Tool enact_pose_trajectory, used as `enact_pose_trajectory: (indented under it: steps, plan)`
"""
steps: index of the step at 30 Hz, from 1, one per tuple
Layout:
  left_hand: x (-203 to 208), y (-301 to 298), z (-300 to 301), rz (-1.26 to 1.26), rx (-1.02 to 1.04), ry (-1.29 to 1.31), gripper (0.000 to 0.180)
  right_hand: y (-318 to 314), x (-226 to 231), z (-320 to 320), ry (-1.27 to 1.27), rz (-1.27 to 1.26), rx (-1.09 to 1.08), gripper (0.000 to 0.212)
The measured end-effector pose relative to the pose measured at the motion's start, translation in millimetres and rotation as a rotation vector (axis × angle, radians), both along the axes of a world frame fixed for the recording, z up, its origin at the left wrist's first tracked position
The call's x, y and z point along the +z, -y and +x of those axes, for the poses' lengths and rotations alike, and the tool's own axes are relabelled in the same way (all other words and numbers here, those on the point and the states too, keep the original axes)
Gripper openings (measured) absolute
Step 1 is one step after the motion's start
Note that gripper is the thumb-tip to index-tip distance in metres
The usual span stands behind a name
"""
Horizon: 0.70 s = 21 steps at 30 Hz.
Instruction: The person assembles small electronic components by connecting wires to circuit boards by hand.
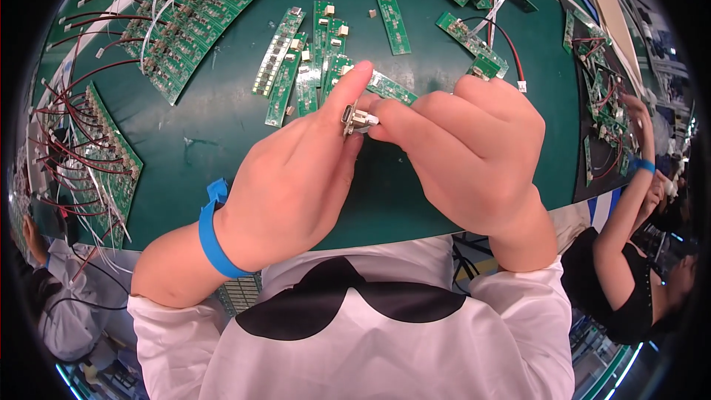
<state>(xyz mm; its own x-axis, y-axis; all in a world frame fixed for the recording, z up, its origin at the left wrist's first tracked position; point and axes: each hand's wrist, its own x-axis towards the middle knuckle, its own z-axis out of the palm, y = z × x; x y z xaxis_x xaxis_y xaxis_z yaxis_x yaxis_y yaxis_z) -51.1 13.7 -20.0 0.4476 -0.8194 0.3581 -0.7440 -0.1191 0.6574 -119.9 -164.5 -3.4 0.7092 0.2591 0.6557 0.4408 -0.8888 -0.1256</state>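
Black collar [292,315] spotted at six o'clock; up toward twelve, a small metal connector [349,120] is being held between fingers of the left hand [285,185], its white end [372,120] pinched by the right hand [481,141].

Head camera: worn above the near edge of the table [174,178]
Facing: down onto the table
Nearness: close over left hand [289,174] and right hand [481,148]
Fisheye reach: beyond the table's sides

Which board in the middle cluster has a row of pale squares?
The leftmost strip; its neighbours are mostly plain green and show no such row.
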Motion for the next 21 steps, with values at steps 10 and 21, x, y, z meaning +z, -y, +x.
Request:
enact_pose_trajectory:
  steps: [10, 21]
  plan:
    - [-4, 3, -4, -0.057, 0.011, -0.039, 0.064, -2, -3, -3, 0.006, 0.004, 0.007, 0.027]
    - [11, 2, -3, 0.039, -0.034, -0.059, 0.059, 3, -8, -1, -0.059, 0.126, 0.004, 0.016]
